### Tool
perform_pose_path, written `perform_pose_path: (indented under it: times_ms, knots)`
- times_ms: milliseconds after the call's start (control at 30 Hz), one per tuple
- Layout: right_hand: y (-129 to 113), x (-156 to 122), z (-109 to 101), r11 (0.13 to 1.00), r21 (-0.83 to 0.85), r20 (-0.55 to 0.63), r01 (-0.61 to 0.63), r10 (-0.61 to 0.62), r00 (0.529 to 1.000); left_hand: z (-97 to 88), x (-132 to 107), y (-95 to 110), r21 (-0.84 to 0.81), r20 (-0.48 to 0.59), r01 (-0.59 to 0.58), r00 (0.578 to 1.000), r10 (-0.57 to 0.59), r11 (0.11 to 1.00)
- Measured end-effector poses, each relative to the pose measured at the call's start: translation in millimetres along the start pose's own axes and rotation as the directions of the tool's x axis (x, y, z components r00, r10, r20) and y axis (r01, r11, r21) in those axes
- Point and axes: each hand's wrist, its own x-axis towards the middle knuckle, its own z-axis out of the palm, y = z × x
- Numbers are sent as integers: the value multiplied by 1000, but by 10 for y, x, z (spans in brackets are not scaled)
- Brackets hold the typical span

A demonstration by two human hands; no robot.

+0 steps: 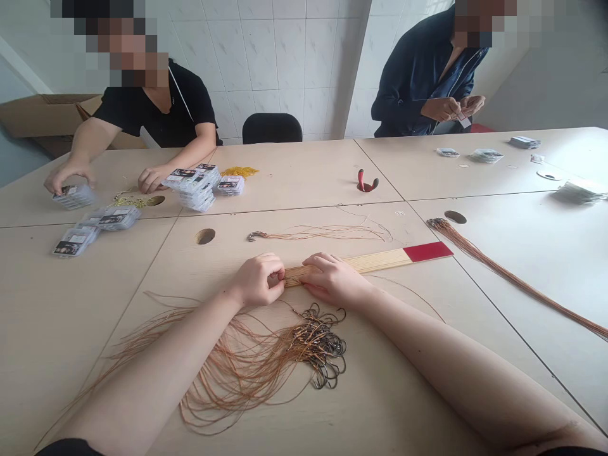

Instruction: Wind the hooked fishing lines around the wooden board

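Observation:
My left hand (259,280) is closed in a pinch at the left end of a long wooden stick (380,259) with a red tip (427,251). What the fingers pinch is too small to name. My right hand (335,278) lies over the same end of the stick, fingers curled and pressing it onto the table. Just below both hands lies a heap of dark fishhooks (323,345) tied to brown lines (228,367) that fan out to the left.
A single hook with lines (313,234) lies beyond the stick. A bundle of brown lines (513,275) runs along the right. Red pliers (367,182), stacks of small packets (197,185) and yellow cords (239,171) lie farther off. Two other people sit handling packets.

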Motion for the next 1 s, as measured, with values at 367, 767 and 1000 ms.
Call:
perform_pose_path:
  times_ms: [367,767,1000]
  knots:
    - [-7,-2,28,1000,3,-52,-14,14,999,30,-11,-61,-194,-124,42,990,-67,980]
    - [74,-44,-276,941,217,-43,-260,276,960,9,28,-136,-211,-342,156,913,-223,965]
    - [671,-231,-627,867,153,-58,-475,488,871,21,51,-519,-122,-503,496,716,-484,860]
